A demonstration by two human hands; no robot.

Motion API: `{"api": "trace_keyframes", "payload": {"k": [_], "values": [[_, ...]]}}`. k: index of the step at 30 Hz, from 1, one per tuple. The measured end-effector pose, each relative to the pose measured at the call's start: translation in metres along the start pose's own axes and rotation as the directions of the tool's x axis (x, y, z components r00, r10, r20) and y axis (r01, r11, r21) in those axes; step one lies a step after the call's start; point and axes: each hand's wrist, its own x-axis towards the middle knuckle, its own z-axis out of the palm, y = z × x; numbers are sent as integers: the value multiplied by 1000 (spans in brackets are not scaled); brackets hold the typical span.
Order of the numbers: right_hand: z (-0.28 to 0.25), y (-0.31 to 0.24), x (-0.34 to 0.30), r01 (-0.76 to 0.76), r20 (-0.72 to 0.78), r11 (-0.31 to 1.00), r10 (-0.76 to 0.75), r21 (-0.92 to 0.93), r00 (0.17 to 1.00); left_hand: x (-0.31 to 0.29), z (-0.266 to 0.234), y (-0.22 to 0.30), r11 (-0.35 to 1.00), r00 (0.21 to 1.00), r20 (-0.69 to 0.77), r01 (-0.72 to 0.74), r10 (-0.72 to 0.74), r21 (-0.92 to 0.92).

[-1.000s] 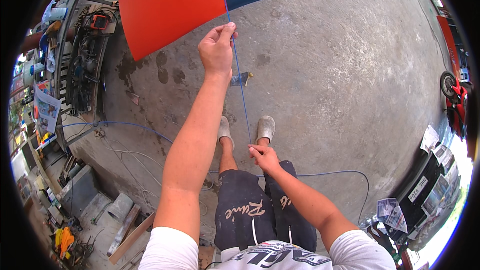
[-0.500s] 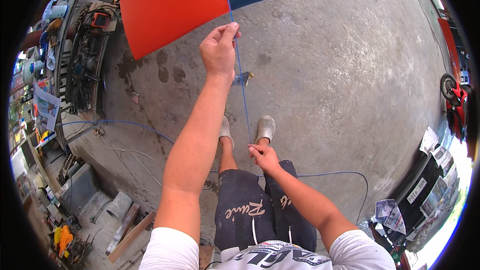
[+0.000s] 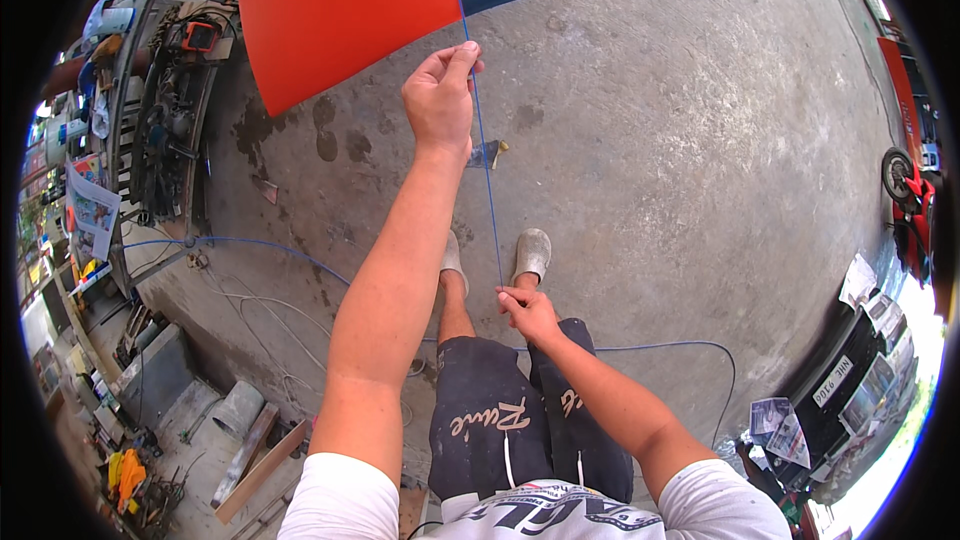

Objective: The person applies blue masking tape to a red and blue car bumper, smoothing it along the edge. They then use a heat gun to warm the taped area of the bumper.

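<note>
Got the blue strip [image 3: 492, 210] pinched in both hands, pulled straight: left hand [image 3: 440, 105] just short of the panel [image 3: 345, 25], right hand [image 3: 530, 314] closer to me. Both the red and blue areas look done, I'd say; the strip's partly along their seam, partly off it. Can't tell if it's stuck up there. Scrap [image 3: 485, 154] and shoes [image 3: 533, 254] below, blue hose [image 3: 660, 346] by my legs, easy trip hazard.
</note>
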Motion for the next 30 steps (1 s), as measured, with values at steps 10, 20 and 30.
{"api": "trace_keyframes", "payload": {"k": [10, 20, 30], "values": [[-1, -1, -1, -3, -4, 1000, 3, -3, 1000, -1, 3, -3, 999, 1000, -9, -17, 17, -31], [-1, 2, 0, -35, 27, 999, 35, 0, 999, 0, 1, -7, 999, 999, -25, -22, 21, -31], [-1, -2, -1, -26, -3, 999, 26, 20, 1000, 4, -2, -9, 1000, 1000, -12, 16, -16, 18]]}}
